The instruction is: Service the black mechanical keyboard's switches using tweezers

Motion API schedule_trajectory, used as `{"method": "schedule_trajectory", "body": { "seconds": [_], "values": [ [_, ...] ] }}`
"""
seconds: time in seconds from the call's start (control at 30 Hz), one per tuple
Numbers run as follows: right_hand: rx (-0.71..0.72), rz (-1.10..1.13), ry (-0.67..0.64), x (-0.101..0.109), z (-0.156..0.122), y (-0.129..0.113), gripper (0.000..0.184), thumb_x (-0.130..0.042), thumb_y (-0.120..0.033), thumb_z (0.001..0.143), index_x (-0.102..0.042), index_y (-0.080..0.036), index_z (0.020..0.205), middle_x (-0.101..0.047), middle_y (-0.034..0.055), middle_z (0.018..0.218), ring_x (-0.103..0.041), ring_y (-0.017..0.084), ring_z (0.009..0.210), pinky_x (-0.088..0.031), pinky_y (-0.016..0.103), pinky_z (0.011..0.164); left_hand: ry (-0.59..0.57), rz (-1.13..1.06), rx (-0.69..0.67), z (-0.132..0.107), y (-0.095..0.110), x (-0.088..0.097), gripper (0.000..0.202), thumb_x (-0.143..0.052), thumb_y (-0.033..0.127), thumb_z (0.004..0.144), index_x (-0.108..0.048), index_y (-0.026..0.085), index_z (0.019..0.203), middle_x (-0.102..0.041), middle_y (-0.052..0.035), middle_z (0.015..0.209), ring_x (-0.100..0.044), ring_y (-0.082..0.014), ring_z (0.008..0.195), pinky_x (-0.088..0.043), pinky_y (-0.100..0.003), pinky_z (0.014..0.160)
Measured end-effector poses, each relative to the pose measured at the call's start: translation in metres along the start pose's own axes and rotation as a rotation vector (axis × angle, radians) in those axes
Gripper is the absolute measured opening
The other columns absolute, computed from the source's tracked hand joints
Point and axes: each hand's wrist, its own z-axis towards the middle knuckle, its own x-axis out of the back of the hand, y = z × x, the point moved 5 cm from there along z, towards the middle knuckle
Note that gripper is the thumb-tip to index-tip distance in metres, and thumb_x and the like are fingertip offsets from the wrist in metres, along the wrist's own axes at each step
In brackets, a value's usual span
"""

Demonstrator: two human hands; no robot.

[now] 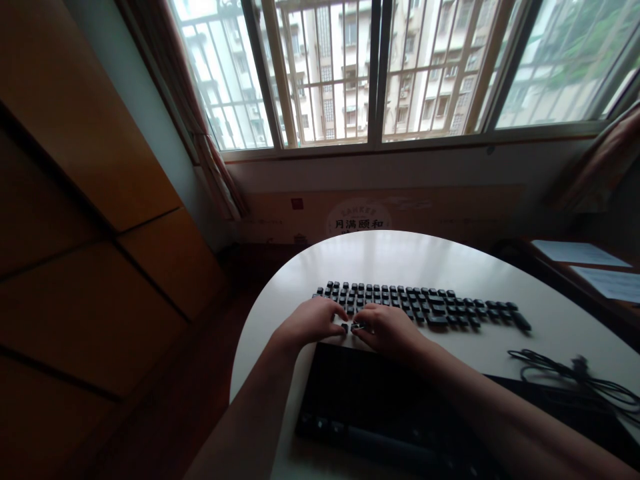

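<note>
Loose black keycaps (425, 305) lie in several rows across a white round table (400, 257). A black keyboard base (380, 407) sits in front of them, near me. My left hand (307, 321) and my right hand (387, 328) meet at the left end of the keycap rows, just above the base's far edge. Both hands have their fingers curled, and their fingertips pinch a small dark keycap (356, 327) between them.
A black cable (575, 380) lies coiled on the table's right side. Wooden cabinets (100, 200) fill the left. A barred window (375, 67) is ahead, a printed cardboard box (360, 213) below it. Papers (595, 267) lie on a dark surface at right.
</note>
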Motion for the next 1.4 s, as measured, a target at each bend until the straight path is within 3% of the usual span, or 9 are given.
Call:
{"method": "schedule_trajectory", "body": {
  "seconds": [0.37, 0.67, 0.9, 1.07, 1.2, 1.4],
  "values": [
    [0.001, 0.004, -0.002, 0.001, 0.000, -0.001, 0.019, -0.066, -0.035, 0.091, -0.076, -0.027, 0.104, -0.073, 0.0029, 0.097, -0.070, 0.019, 0.084, -0.043, 0.025, 0.070, 0.054, 0.083, 0.053, 0.002, 0.000, 0.007, 0.022, -0.073, 0.028, 0.076, -0.081, 0.030, 0.097, -0.078, -0.0013, 0.092, -0.069, -0.0219, 0.091, -0.049, -0.025, 0.078],
    [0.000, 0.010, 0.018, 0.000, 0.000, 0.000, 0.018, -0.066, -0.035, 0.091, -0.077, -0.026, 0.101, -0.073, 0.0033, 0.097, -0.070, 0.020, 0.086, -0.044, 0.026, 0.071, 0.100, 0.051, 0.050, 0.001, -0.005, 0.006, 0.021, -0.073, 0.029, 0.076, -0.080, 0.030, 0.096, -0.077, -0.0013, 0.094, -0.069, -0.0222, 0.092, -0.049, -0.026, 0.079],
    [-0.014, 0.016, 0.060, 0.003, -0.001, -0.001, 0.019, -0.065, -0.035, 0.092, -0.075, -0.024, 0.103, -0.072, 0.0026, 0.098, -0.070, 0.019, 0.083, -0.046, 0.026, 0.071, 0.163, 0.003, 0.065, -0.003, -0.001, 0.016, 0.020, -0.070, 0.027, 0.079, -0.080, 0.027, 0.095, -0.077, -0.0015, 0.092, -0.068, -0.0203, 0.086, -0.048, -0.025, 0.077],
    [-0.021, 0.065, 0.157, 0.007, -0.002, -0.001, 0.017, -0.064, -0.032, 0.093, -0.075, -0.024, 0.102, -0.071, 0.0030, 0.099, -0.071, 0.019, 0.081, -0.047, 0.026, 0.070, 0.130, -0.167, -0.032, -0.006, 0.013, 0.018, 0.020, -0.066, 0.031, 0.084, -0.079, 0.023, 0.098, -0.075, -0.0003, 0.078, -0.067, -0.0163, 0.073, -0.046, -0.023, 0.069],
    [0.001, 0.117, 0.261, 0.009, -0.002, 0.001, 0.015, -0.067, -0.028, 0.090, -0.074, -0.023, 0.102, -0.073, 0.0038, 0.101, -0.071, 0.019, 0.080, -0.048, 0.027, 0.071, 0.124, -0.268, 0.041, -0.006, 0.015, 0.018, 0.033, -0.058, 0.043, 0.090, -0.077, 0.016, 0.088, -0.073, -0.0037, 0.074, -0.064, -0.0165, 0.068, -0.042, -0.024, 0.061],
    [0.042, 0.130, 0.360, 0.011, -0.004, 0.001, 0.014, -0.064, -0.024, 0.088, -0.073, -0.022, 0.099, -0.074, 0.0039, 0.099, -0.062, 0.012, 0.055, -0.045, 0.026, 0.062, 0.044, -0.465, 0.035, -0.002, 0.015, 0.009, 0.044, -0.055, 0.053, 0.087, -0.074, 0.014, 0.081, -0.070, -0.0052, 0.073, -0.062, -0.0179, 0.066, -0.039, -0.025, 0.057]
  ]
}}
